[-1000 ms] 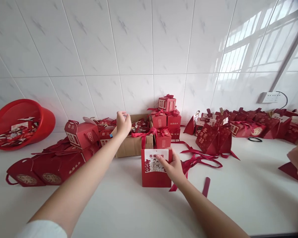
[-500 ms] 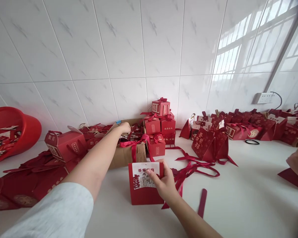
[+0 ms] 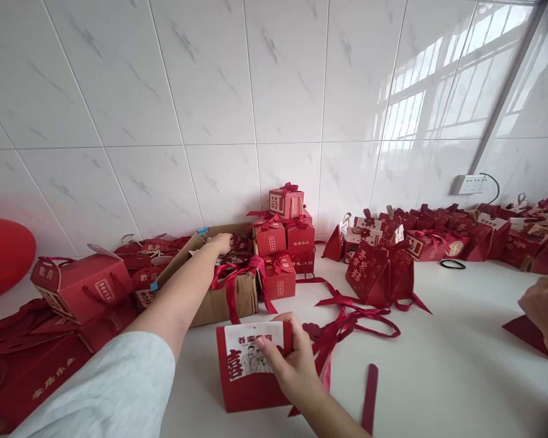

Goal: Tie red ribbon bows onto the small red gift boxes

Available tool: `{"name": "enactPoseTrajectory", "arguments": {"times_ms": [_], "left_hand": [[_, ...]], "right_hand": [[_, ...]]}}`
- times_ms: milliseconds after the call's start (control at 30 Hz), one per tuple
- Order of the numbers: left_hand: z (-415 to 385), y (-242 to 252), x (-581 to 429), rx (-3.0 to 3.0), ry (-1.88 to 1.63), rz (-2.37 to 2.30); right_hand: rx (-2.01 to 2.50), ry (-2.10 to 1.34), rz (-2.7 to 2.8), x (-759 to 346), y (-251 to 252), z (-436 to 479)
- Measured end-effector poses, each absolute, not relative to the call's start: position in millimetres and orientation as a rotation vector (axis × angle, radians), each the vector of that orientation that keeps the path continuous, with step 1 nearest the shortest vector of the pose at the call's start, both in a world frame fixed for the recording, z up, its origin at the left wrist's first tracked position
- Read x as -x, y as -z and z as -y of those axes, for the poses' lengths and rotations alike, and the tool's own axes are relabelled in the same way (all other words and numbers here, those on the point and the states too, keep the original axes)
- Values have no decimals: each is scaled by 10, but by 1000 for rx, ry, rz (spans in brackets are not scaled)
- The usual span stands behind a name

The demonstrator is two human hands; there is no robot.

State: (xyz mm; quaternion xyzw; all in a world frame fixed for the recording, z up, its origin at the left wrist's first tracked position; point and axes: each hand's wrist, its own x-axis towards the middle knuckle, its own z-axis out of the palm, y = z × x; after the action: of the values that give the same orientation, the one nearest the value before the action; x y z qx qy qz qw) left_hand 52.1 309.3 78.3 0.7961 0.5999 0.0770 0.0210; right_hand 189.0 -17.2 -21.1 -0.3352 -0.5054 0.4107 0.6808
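Note:
My right hand (image 3: 295, 362) grips a red gift box (image 3: 253, 392) by its right edge, thumb on the white printed panel with a couple drawn on it. The gift box stands upright just above the white table. My left hand (image 3: 220, 244) reaches down into an open cardboard box (image 3: 226, 299) of small red packets. Its fingers are curled, and their tips are hidden among the packets, so what they hold does not show. A red ribbon (image 3: 231, 286) hangs over the cardboard box's front. Beside it rises a stack of small red boxes (image 3: 279, 277) tied with bows.
Loose red ribbons (image 3: 342, 319) and a dark red strip (image 3: 369, 395) lie on the table. Red boxes (image 3: 82, 283) crowd the left, near a red basin (image 3: 4, 255). More gift boxes (image 3: 368, 274) line the tiled wall. Another person's hand (image 3: 545, 310) is at the right edge.
The view has shifted slightly left and closer. My left hand has stayed in the cardboard box. My right hand still holds the gift box, now lower in view.

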Motion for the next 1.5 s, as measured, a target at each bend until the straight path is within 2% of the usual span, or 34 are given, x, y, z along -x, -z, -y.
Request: {"name": "enactPoseTrajectory", "arguments": {"times_ms": [300,567,700,833,1033,1133,1233,1367,1500], "left_hand": [[-3060,-813,-580,-2251,-115,-1977],[-3006,-793,-582,-2150,-278,-1863],[-2866,-793,-615,-2110,-474,-1778],[-2633,-989,-738,-2026,-840,-1694],[-1791,-1401,-675,-1871,-1393,-1277],[-1174,-1243,-414,-1811,-1494,-1037],[-671,-904,-190,-1689,-1475,-566],[-308,-504,-59,-2190,-1337,-528],[-99,-214,-29,-2323,-1478,-534]], "right_hand": [[756,-918,1146,-1896,209,175],[752,-926,1151,-1894,215,179],[768,-892,1163,-1899,198,176],[782,-858,1174,-1910,191,179],[775,-856,1173,-1907,245,187],[804,-837,1169,-1887,261,198],[881,-718,1138,-1862,255,222],[1014,-478,1107,-1875,214,267],[1059,-215,1183,-1929,175,313]]}}
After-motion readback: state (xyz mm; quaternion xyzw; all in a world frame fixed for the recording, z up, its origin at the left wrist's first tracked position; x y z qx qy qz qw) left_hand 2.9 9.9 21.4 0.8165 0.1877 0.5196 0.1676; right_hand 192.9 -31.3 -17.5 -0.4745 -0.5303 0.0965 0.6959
